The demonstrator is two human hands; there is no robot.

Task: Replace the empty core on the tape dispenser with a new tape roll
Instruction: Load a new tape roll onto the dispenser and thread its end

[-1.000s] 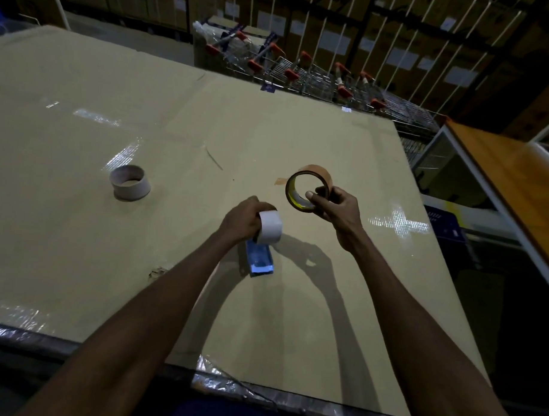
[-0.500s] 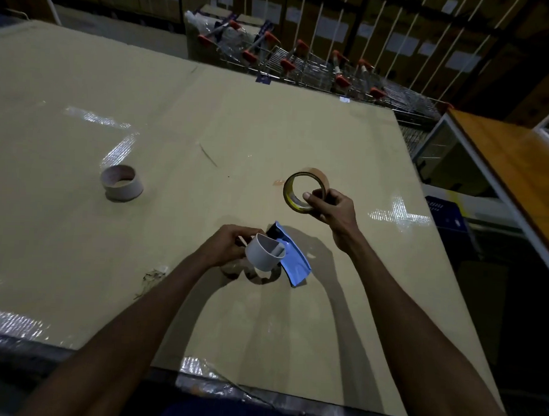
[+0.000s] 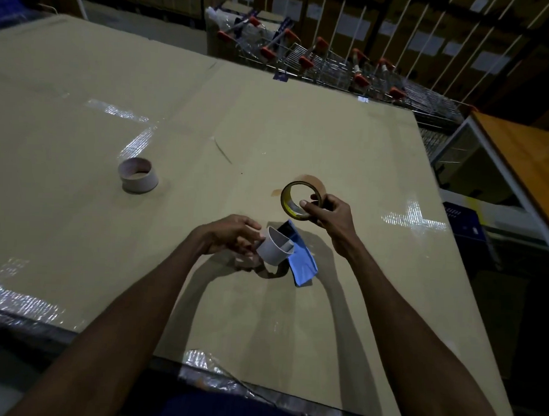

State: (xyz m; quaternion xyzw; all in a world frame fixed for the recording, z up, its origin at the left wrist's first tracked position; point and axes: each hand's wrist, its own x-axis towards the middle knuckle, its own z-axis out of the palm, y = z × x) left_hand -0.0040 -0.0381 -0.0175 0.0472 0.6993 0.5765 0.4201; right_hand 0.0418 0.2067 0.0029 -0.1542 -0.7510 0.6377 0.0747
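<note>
My left hand (image 3: 227, 237) grips the tape dispenser (image 3: 296, 258) just above the table: its grey round hub (image 3: 275, 246) is bare and points toward me, and its blue handle slants down to the right. My right hand (image 3: 330, 214) holds a brown tape roll (image 3: 300, 198) upright by its rim, a little above and right of the hub, apart from it. An empty cardboard core (image 3: 138, 175) stands on the table far to the left.
The cardboard-covered table (image 3: 83, 107) has shiny tape strips along its near edge. Shopping carts (image 3: 318, 63) are lined up beyond the far edge. A wooden-topped table (image 3: 527, 160) stands at the right, across a gap.
My left hand has turned the dispenser so the blue handle swung from below the hub out to the right. The tape roll has stayed about where it was.
</note>
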